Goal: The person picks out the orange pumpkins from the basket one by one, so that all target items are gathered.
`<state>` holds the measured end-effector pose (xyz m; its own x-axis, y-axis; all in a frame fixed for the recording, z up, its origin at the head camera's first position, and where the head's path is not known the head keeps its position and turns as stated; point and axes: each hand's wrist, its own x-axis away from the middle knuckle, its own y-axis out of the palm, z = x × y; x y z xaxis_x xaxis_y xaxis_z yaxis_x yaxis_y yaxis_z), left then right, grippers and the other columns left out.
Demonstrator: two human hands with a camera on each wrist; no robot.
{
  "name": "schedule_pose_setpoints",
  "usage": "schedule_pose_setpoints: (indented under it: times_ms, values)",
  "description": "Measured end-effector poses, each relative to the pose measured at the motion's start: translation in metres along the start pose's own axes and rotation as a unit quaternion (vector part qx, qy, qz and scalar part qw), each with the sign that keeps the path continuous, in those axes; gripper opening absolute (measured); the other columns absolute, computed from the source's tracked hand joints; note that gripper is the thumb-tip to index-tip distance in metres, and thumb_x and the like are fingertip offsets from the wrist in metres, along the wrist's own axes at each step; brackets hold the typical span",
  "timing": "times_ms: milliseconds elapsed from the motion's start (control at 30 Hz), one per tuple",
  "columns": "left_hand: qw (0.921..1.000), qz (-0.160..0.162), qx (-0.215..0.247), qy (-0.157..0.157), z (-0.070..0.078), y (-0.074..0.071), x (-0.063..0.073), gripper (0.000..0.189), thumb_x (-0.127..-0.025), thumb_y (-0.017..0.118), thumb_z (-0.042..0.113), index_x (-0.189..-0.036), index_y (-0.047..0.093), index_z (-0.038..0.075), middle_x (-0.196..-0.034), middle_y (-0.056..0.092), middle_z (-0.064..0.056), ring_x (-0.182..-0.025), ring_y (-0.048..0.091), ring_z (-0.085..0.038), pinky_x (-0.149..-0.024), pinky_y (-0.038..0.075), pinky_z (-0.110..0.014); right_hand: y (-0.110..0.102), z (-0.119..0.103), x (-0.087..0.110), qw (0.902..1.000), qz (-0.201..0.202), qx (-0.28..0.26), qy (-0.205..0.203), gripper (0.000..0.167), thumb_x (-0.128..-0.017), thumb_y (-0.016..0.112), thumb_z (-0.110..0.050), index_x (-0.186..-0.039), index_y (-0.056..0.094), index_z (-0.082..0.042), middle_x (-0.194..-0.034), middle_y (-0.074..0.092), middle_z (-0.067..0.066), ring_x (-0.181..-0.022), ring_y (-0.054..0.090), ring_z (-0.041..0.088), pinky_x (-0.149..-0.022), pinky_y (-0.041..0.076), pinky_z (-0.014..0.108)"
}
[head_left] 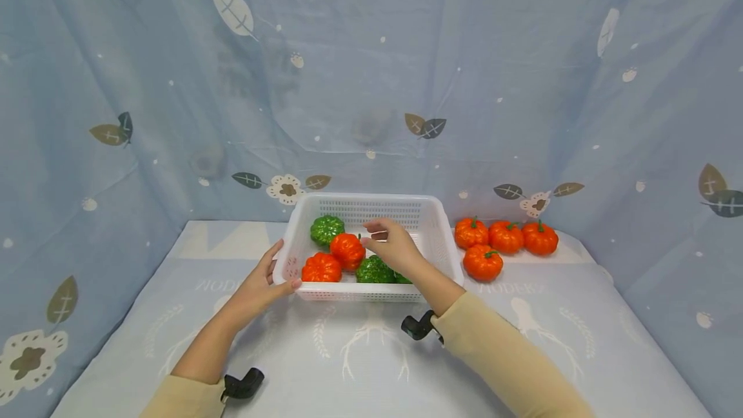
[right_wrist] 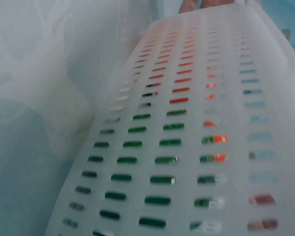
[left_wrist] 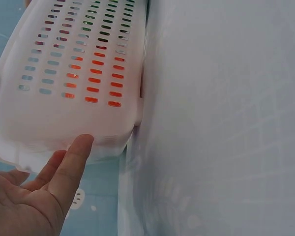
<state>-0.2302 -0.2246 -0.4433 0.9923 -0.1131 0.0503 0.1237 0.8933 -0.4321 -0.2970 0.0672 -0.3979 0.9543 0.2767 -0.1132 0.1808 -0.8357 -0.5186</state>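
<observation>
A white slotted plastic basket (head_left: pixel 371 290) stands on the table. My left hand (head_left: pixel 258 289) holds its near left corner, thumb at the front rim and fingers along the left end; the left wrist view shows this hand (left_wrist: pixel 44 196) against the wall. Inside lie an orange toy pumpkin (head_left: pixel 322 268) at the front left, a second orange pumpkin (head_left: pixel 347 250) near the middle, a green pumpkin (head_left: pixel 327 229) at the back left and another green pumpkin (head_left: pixel 374 270) near the front. My right hand (head_left: pixel 396 249) hangs over the basket, its loosely bent fingertips close to the middle orange pumpkin's stem.
Right of the basket are several orange pumpkins: three in a back row, including one at the far right (head_left: pixel 540 238), and one in front (head_left: pixel 483 262). More green shows beneath my right wrist. A blue patterned curtain (head_left: pixel 371 82) hangs behind the cloth-covered table (head_left: pixel 325 353).
</observation>
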Motion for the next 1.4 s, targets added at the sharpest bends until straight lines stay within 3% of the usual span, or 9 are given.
schedule_pose_setpoints:
  times_ms: [367, 733, 933, 1167, 1400]
  values:
    - [0.9998, -0.010, 0.015, 0.009, -0.002, -0.001, 0.000, 0.106, -0.089, 0.076, 0.031, -0.162, 0.000, 0.022, -0.157, 0.031, -0.025, -0.142, 0.034, -0.045, -0.106, 0.039, -0.062, 0.019, 0.002, -0.023, 0.9988, -0.031, 0.031, 0.020, 0.042, -0.094, 0.072, -0.018, -0.133, 0.062, -0.010, -0.135, 0.058, 0.016, -0.125, 0.053, 0.035, -0.096, 0.052, 0.045]
    - [1.0000, 0.000, -0.004, 0.005, -0.001, -0.002, -0.001, 0.106, -0.088, 0.076, 0.035, -0.162, 0.000, 0.022, -0.157, 0.032, -0.023, -0.142, 0.035, -0.044, -0.105, 0.040, -0.062, 0.025, -0.003, -0.035, 0.9950, -0.067, 0.016, 0.072, 0.051, -0.092, 0.074, -0.017, -0.139, 0.057, -0.007, -0.139, 0.054, 0.015, -0.121, 0.055, 0.032, -0.083, 0.056, 0.038]
    - [1.0000, -0.003, 0.004, 0.005, 0.000, 0.000, 0.001, 0.107, -0.088, 0.076, 0.032, -0.162, 0.000, 0.021, -0.157, 0.031, -0.025, -0.143, 0.034, -0.045, -0.106, 0.039, -0.061, 0.030, 0.004, -0.037, 0.9953, -0.067, 0.013, 0.069, 0.051, -0.089, 0.077, -0.015, -0.135, 0.059, -0.003, -0.133, 0.057, 0.016, -0.114, 0.058, 0.031, -0.085, 0.056, 0.037]
    - [1.0000, -0.001, 0.005, 0.003, -0.002, 0.001, 0.000, 0.107, -0.088, 0.077, 0.034, -0.162, 0.001, 0.022, -0.159, 0.030, -0.023, -0.142, 0.035, -0.044, -0.106, 0.040, -0.061, 0.034, 0.011, -0.040, 0.9950, -0.069, 0.048, 0.054, 0.052, -0.089, 0.077, -0.018, -0.136, 0.059, -0.002, -0.126, 0.062, 0.014, -0.110, 0.061, 0.029, -0.086, 0.056, 0.038]
    - [1.0000, -0.001, 0.005, 0.006, -0.002, 0.001, 0.000, 0.107, -0.088, 0.076, 0.033, -0.162, 0.001, 0.022, -0.158, 0.031, -0.024, -0.142, 0.036, -0.044, -0.105, 0.040, -0.062, 0.032, 0.011, -0.040, 0.9949, -0.070, 0.045, 0.056, 0.049, -0.089, 0.077, -0.017, -0.134, 0.061, -0.005, -0.126, 0.062, 0.013, -0.108, 0.062, 0.027, -0.083, 0.057, 0.035]
